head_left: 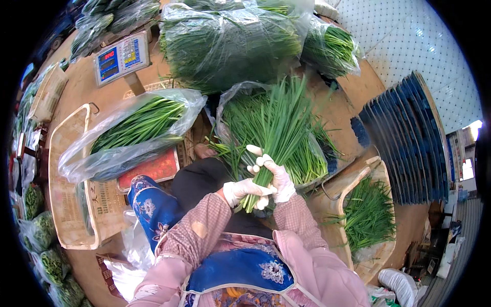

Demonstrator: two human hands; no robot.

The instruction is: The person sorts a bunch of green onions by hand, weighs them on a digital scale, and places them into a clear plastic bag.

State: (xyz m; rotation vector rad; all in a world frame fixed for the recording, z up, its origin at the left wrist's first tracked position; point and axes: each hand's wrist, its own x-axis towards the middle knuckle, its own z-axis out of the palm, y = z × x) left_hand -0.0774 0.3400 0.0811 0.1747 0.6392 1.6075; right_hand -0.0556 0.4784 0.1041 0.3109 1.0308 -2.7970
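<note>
A bunch of long green garlic chives [279,130] stands upright before me, its pale cut ends down and its leaf tips fanned out at the top. White-gloved, my left hand [244,193] is closed round the lower stems. Just above it, my right hand [277,176] grips the same bunch from the right. Behind the bunch lies a heap of loose chives [312,166] in an open clear plastic bag. To the left, another clear bag [174,100] holds a pile of chives over a red scale platform [151,170] and a crate.
A scale display [121,57] stands at the back left beside a large plastic-wrapped bale of chives [230,46]. Tan plastic crates flank me, the left crate [71,225] and the right crate [341,225], which holds loose greens [369,212]. A blue ribbed stack [406,143] rises at the right.
</note>
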